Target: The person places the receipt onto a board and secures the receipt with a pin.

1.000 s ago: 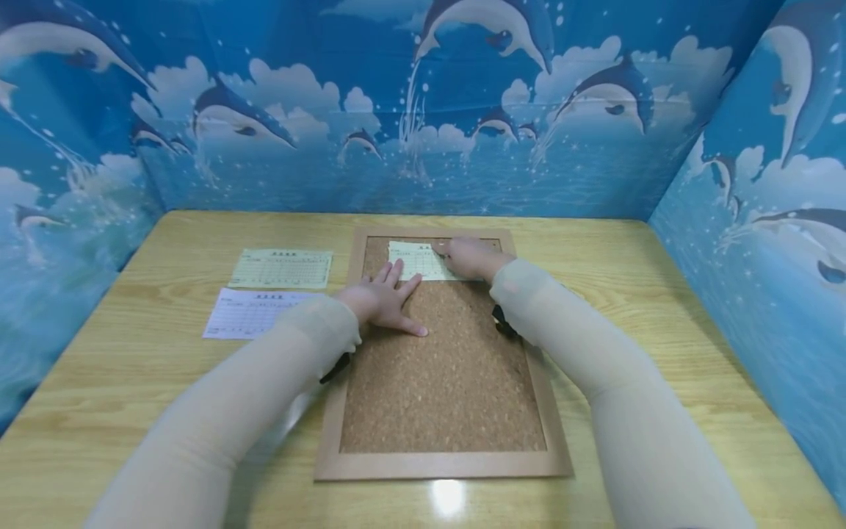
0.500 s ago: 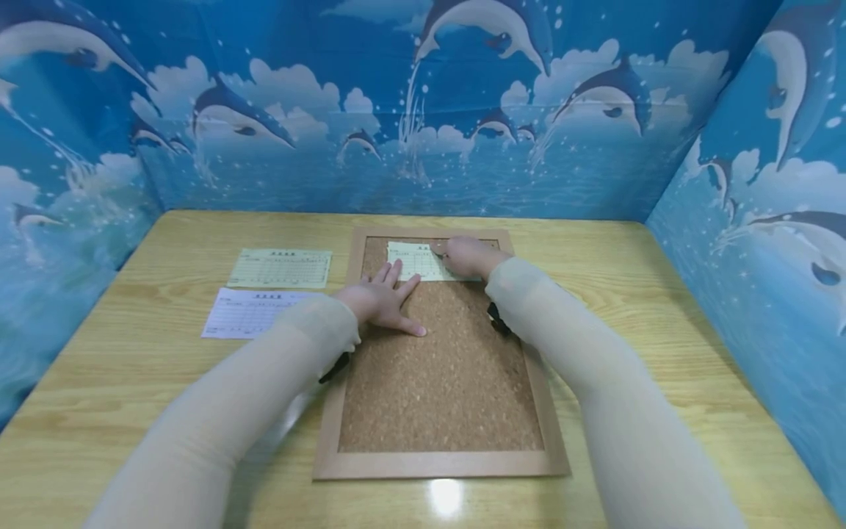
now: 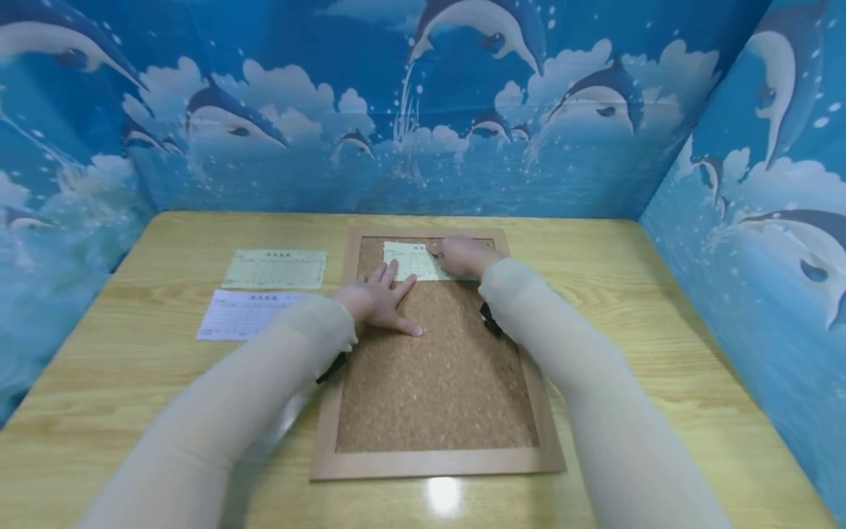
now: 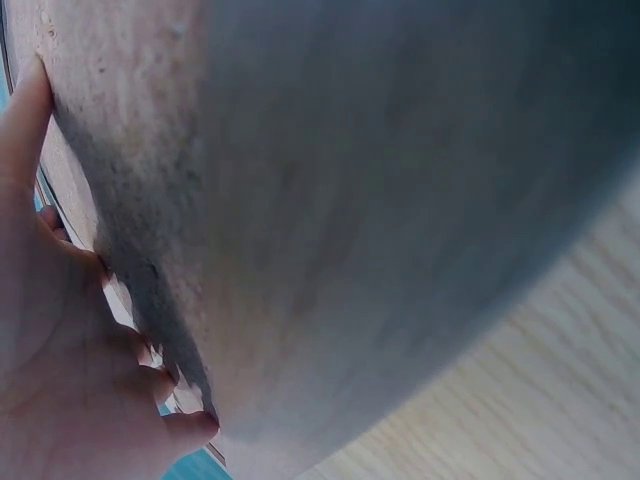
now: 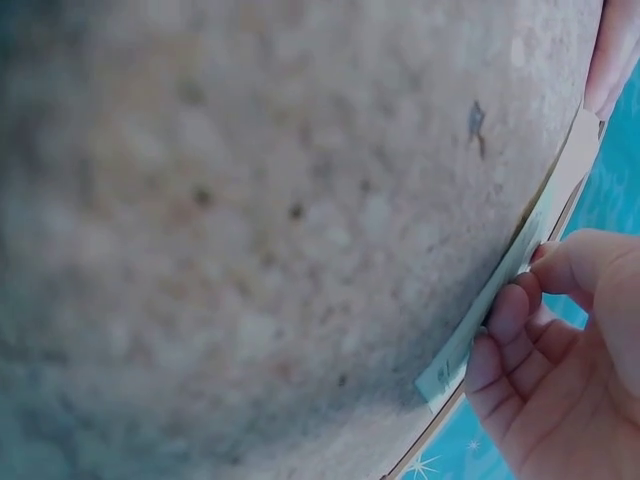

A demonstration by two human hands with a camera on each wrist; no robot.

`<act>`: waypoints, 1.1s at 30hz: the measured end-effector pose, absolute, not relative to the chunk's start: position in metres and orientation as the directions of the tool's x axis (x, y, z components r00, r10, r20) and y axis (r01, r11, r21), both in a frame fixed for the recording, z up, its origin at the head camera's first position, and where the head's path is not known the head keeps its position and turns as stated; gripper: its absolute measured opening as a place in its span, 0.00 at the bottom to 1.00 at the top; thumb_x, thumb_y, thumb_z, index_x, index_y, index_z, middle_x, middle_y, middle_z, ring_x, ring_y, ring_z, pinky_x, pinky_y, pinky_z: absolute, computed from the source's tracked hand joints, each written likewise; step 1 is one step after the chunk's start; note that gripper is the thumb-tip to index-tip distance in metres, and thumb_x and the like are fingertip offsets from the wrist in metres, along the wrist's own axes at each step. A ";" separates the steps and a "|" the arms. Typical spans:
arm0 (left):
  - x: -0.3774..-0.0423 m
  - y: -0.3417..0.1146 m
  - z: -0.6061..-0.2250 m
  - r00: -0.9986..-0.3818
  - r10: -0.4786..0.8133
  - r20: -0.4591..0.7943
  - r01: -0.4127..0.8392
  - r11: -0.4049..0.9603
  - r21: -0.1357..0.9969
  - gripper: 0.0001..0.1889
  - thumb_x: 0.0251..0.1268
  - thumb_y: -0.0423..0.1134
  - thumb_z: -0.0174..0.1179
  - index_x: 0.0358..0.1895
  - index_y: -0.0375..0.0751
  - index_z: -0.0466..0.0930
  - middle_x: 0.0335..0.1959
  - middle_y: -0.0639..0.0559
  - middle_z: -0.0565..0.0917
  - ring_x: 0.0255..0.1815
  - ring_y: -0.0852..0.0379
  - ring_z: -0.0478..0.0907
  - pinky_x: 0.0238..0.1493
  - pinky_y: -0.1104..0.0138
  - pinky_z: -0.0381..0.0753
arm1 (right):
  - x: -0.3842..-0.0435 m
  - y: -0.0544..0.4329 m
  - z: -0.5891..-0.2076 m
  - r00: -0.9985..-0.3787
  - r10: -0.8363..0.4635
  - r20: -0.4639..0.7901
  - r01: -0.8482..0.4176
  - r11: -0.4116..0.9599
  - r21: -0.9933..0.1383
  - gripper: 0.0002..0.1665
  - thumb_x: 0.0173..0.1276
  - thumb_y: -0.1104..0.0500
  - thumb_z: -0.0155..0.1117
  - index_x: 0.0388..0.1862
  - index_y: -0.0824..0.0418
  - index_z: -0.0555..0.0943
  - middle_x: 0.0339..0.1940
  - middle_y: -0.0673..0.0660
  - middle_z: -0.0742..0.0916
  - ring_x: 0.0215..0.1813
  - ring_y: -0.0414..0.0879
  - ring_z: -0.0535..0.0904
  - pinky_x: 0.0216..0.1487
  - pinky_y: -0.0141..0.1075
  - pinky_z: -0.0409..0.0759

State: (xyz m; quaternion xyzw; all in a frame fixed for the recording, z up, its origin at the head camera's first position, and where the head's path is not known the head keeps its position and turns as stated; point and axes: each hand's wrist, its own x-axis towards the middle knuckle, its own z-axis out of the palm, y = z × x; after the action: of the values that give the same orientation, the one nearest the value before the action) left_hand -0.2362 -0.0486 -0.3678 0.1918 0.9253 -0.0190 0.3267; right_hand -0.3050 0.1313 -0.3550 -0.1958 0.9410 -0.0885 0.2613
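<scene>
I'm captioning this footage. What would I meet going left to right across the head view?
Green paper form on the table → left hand → right hand. Left out as overlapping: whitish form, second green form, corkboard.

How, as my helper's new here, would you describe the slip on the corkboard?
Find the framed corkboard on the table. At its far end, partly under the right hand, is a pale green slip. Unlike the second green slip and whitish slip to its left, it lies on cork.
</scene>
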 end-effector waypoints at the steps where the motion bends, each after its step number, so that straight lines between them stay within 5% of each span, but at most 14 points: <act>1: -0.236 -0.049 -0.367 -0.711 0.343 -0.614 0.368 0.925 0.091 0.58 0.42 0.81 0.43 0.72 0.62 0.22 0.71 0.46 0.18 0.71 0.47 0.18 0.69 0.47 0.36 | -0.305 0.131 -0.355 -0.785 -0.414 -0.461 -0.324 0.908 -0.264 0.29 0.77 0.58 0.36 0.75 0.47 0.49 0.73 0.59 0.61 0.68 0.55 0.63 0.64 0.46 0.63; 10: -0.229 -0.051 -0.359 -0.714 0.379 -0.588 0.376 0.917 0.134 0.58 0.46 0.80 0.44 0.73 0.57 0.24 0.71 0.43 0.18 0.71 0.45 0.18 0.68 0.45 0.34 | -0.300 0.132 -0.353 -0.802 -0.410 -0.434 -0.311 0.907 -0.283 0.28 0.78 0.56 0.34 0.74 0.46 0.49 0.73 0.59 0.60 0.62 0.56 0.69 0.60 0.44 0.68; 13: -0.228 -0.052 -0.358 -0.722 0.379 -0.579 0.381 0.916 0.124 0.58 0.47 0.79 0.45 0.73 0.57 0.23 0.71 0.42 0.19 0.71 0.45 0.19 0.68 0.45 0.35 | -0.300 0.130 -0.354 -0.804 -0.411 -0.430 -0.324 0.909 -0.263 0.28 0.78 0.56 0.34 0.75 0.46 0.49 0.68 0.64 0.68 0.41 0.52 0.77 0.46 0.40 0.74; 15: -0.228 -0.051 -0.358 -0.721 0.381 -0.578 0.388 0.914 0.119 0.57 0.47 0.79 0.45 0.73 0.57 0.24 0.71 0.42 0.19 0.71 0.44 0.19 0.68 0.45 0.36 | -0.301 0.129 -0.355 -0.801 -0.397 -0.448 -0.321 0.917 -0.239 0.28 0.78 0.56 0.34 0.75 0.46 0.47 0.58 0.67 0.76 0.23 0.48 0.70 0.34 0.38 0.74; 18: -0.228 -0.050 -0.357 -0.713 0.381 -0.589 0.389 0.913 0.119 0.57 0.48 0.78 0.45 0.73 0.57 0.24 0.71 0.42 0.19 0.71 0.44 0.19 0.69 0.46 0.36 | -0.301 0.128 -0.357 -0.795 -0.371 -0.480 -0.310 0.928 -0.205 0.29 0.78 0.54 0.35 0.75 0.45 0.46 0.43 0.67 0.80 0.17 0.44 0.59 0.26 0.37 0.70; 24: -0.231 -0.055 -0.364 -0.722 0.342 -0.601 0.341 0.932 0.120 0.58 0.45 0.80 0.45 0.72 0.61 0.22 0.71 0.44 0.17 0.71 0.46 0.17 0.69 0.47 0.35 | -0.302 0.120 -0.354 -0.767 -0.399 -0.502 -0.362 0.916 -0.174 0.30 0.78 0.55 0.35 0.76 0.47 0.44 0.50 0.67 0.78 0.22 0.46 0.67 0.30 0.38 0.71; 26: -0.232 -0.057 -0.362 -0.729 0.345 -0.592 0.338 0.933 0.126 0.58 0.44 0.79 0.46 0.72 0.62 0.22 0.71 0.45 0.17 0.71 0.46 0.17 0.69 0.48 0.35 | -0.303 0.119 -0.353 -0.775 -0.398 -0.491 -0.363 0.916 -0.170 0.30 0.78 0.55 0.35 0.76 0.48 0.43 0.55 0.68 0.76 0.27 0.48 0.72 0.35 0.40 0.73; 28: -0.232 -0.058 -0.356 -0.734 0.353 -0.580 0.345 0.930 0.129 0.57 0.45 0.79 0.47 0.72 0.62 0.23 0.71 0.45 0.18 0.71 0.46 0.18 0.69 0.48 0.36 | -0.303 0.119 -0.353 -0.785 -0.401 -0.472 -0.372 0.915 -0.157 0.30 0.78 0.55 0.34 0.76 0.48 0.44 0.61 0.68 0.72 0.43 0.51 0.77 0.45 0.42 0.74; 31: -0.229 -0.059 -0.352 -0.729 0.378 -0.570 0.363 0.920 0.146 0.57 0.47 0.78 0.46 0.73 0.59 0.26 0.72 0.45 0.20 0.72 0.47 0.20 0.69 0.48 0.36 | -0.301 0.122 -0.356 -0.798 -0.404 -0.447 -0.393 0.911 -0.123 0.30 0.78 0.54 0.33 0.76 0.48 0.45 0.71 0.67 0.60 0.67 0.58 0.62 0.61 0.48 0.65; 33: -0.227 -0.057 -0.354 -0.719 0.388 -0.576 0.372 0.916 0.153 0.57 0.46 0.79 0.45 0.73 0.59 0.25 0.72 0.45 0.20 0.72 0.47 0.20 0.69 0.48 0.36 | -0.300 0.125 -0.359 -0.794 -0.400 -0.458 -0.402 0.910 -0.099 0.30 0.78 0.54 0.33 0.76 0.48 0.45 0.72 0.66 0.60 0.70 0.59 0.58 0.64 0.50 0.62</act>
State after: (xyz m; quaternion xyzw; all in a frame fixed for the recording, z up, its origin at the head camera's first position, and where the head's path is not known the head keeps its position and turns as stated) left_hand -0.2272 -0.0574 -0.3543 0.2050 0.9271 0.0130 0.3134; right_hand -0.2996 0.1245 -0.3587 -0.2117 0.9471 0.0016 0.2414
